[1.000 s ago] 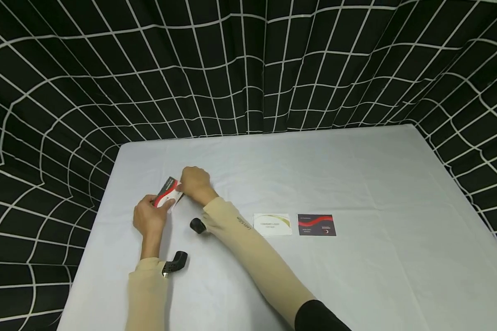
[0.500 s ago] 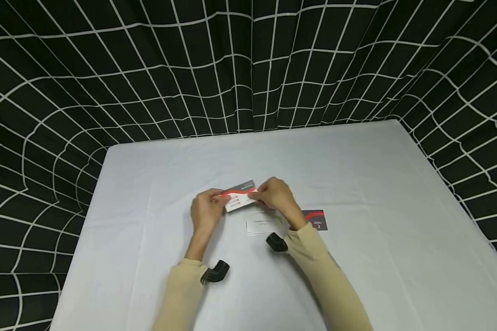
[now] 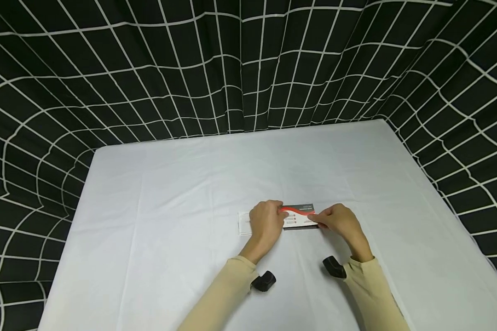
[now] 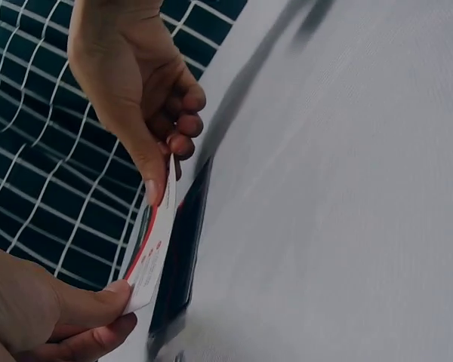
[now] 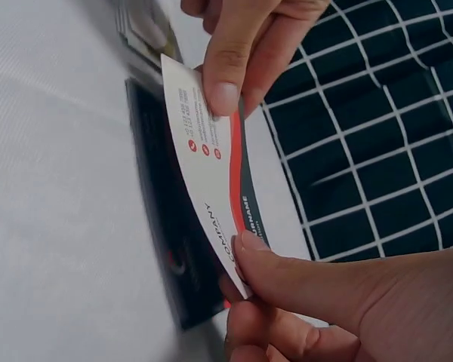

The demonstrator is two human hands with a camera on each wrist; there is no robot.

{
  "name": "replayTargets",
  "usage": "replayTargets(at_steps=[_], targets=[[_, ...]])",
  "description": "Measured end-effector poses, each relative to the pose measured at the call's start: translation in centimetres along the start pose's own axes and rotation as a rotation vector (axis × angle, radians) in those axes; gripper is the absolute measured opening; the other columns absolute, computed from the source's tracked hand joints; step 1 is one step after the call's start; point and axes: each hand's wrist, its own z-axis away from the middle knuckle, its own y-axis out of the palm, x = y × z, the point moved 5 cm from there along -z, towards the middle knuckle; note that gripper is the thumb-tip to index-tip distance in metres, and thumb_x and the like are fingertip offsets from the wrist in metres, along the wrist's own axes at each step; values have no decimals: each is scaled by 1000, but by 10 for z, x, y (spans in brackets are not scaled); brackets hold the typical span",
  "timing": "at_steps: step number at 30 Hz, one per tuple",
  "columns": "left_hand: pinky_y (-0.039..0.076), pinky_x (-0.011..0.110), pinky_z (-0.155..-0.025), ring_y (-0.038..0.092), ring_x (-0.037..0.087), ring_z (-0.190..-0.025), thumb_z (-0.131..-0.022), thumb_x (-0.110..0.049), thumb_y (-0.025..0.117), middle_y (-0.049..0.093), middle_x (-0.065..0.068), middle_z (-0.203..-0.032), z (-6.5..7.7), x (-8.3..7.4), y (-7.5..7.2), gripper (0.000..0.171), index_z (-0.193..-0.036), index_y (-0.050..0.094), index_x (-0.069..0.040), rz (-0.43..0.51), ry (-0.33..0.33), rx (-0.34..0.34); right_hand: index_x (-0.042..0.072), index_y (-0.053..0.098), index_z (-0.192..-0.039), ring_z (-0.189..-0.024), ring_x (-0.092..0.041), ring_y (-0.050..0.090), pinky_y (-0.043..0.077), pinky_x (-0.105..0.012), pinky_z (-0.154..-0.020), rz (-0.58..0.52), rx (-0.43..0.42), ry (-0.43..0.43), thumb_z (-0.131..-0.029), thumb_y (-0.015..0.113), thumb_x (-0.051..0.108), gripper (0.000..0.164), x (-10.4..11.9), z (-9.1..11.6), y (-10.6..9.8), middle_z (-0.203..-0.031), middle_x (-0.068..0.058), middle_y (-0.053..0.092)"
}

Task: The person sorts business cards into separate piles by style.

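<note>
Between my two hands is a white business card (image 3: pixel 297 219) with a red wave and a dark grey band. My left hand (image 3: pixel 267 222) pinches its left end, and my right hand (image 3: pixel 342 224) pinches its right end with thumb and fingers. In the right wrist view the card (image 5: pixel 200 143) is tilted and slightly bowed, just above a dark business card (image 5: pixel 155 196) lying on the cloth. In the head view most of that dark card is covered. A white card (image 3: pixel 244 224) lies beside it, partly hidden by my left hand.
A white cloth (image 3: pixel 170 193) covers the table. Black curtains with a white grid (image 3: pixel 252 69) hang along the back and sides. Each wrist carries a small black camera mount, such as the left one (image 3: pixel 265 281).
Both hands have carried the white-and-red card from the left of the table rightward, past the white card, to over the dark card. The view has shifted slightly.
</note>
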Motion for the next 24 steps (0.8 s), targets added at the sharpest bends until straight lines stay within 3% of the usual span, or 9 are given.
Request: replayTargets(at_steps=[3,9,16,21,24], targets=[[45,30,-57,68,20,-71,-78,-16,81,72,3,-73,1,-5,5,17,-91,78,-6,-54,8,17,8,73,-69,-60,-14,41,29,-28,-55,22,-14,5,-84,73,42,37,-6,0,0,-56,6,56],[47,31,-55,68,21,-68,-78,-15,81,72,6,-73,-1,-6,14,11,-82,77,-6,-179,49,37,6,73,-69,-59,-14,39,29,-28,-54,23,-57,1,-83,74,37,35,-10,-4,5,-54,6,44],[40,27,-48,60,18,-60,-75,-17,83,61,3,-63,5,-6,20,13,-74,74,-8,-326,78,54,2,70,-68,-61,-16,42,32,-28,-53,-19,-78,-21,-81,78,29,30,-10,1,16,-63,1,56],[37,26,-49,55,16,-59,-78,-14,80,58,2,-65,2,-15,17,10,-74,73,-8,-341,115,45,3,68,-70,-62,-16,43,33,-29,-53,-19,-103,-44,-83,77,30,32,-5,5,7,-65,-1,57],[40,27,-55,56,17,-66,-83,-16,77,63,3,-73,3,-17,14,9,-83,75,-7,-295,117,87,3,64,-70,-58,-14,39,31,-28,-52,-27,-80,-49,-88,72,40,42,-4,8,2,-60,1,50]])
